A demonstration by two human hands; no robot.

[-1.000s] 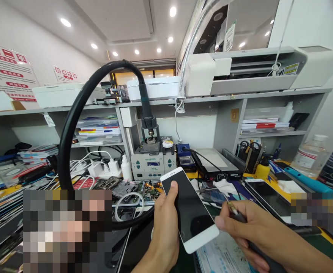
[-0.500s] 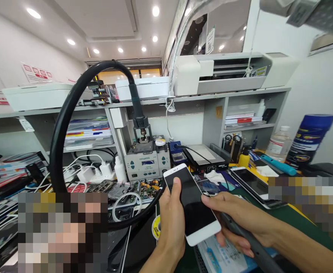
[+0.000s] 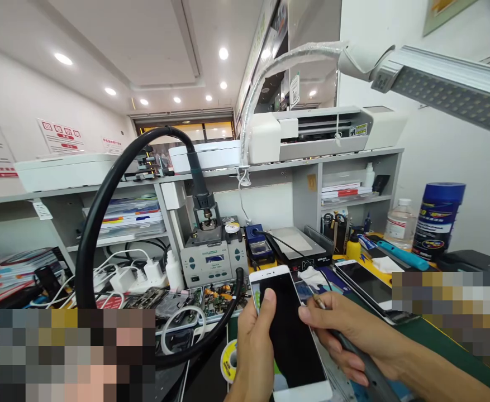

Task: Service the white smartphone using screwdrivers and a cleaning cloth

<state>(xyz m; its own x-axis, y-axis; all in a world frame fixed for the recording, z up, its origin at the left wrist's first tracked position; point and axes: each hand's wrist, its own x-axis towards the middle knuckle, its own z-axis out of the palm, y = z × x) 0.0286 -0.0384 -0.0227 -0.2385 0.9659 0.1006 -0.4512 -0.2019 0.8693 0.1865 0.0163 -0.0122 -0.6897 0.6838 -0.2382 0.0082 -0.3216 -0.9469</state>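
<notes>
A white-framed smartphone (image 3: 297,329) is held up with its dark screen toward me. Its glass shows a reflection, and its lower end nears the bottom edge of the picture. My left hand (image 3: 255,346) is closed around the phone's left side, thumb on the glass. My right hand (image 3: 349,329) has its fingers wrapped round a dark grey pen-shaped tool (image 3: 372,365) with a thin metal tip, which points up beside the phone. The right thumb and forefinger are at the phone's right edge. Below the phone, the surface is mostly hidden.
A thick black hose (image 3: 87,223) arches over the left side from a hot-air station (image 3: 211,262). Circuit boards (image 3: 217,298) and a yellow solder spool (image 3: 228,360) lie left of the hands. Another phone (image 3: 368,282) lies right. A lamp (image 3: 450,84) hangs overhead.
My view has tilted upward, bringing the lamp into sight. The phone sits lower and more upright in the picture, and the tool's metal tip now shows beside it.
</notes>
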